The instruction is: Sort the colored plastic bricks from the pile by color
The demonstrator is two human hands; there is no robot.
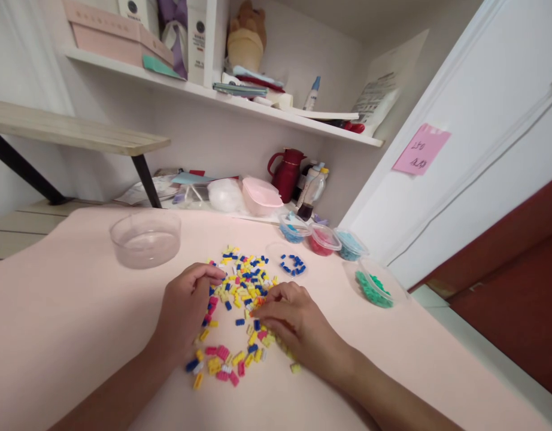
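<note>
A loose pile of small plastic beads (240, 299) in yellow, blue, pink and white lies on the pale pink tabletop (69, 323). My left hand (186, 308) rests on the pile's left edge, fingers curled, fingertips pressed together among the beads. My right hand (294, 323) sits on the pile's right side, fingers bent in a pinch over the beads near its middle. What either pinch holds is too small to make out. A small clear lid with several blue beads (291, 263) lies just behind the pile.
An empty clear round tub (145, 239) stands at the back left. Small clear tubs hold blue (294, 230), red (323, 240), light blue (351, 245) and green beads (375, 287) at the right. Clutter, a red jug (287, 173) and shelves line the wall.
</note>
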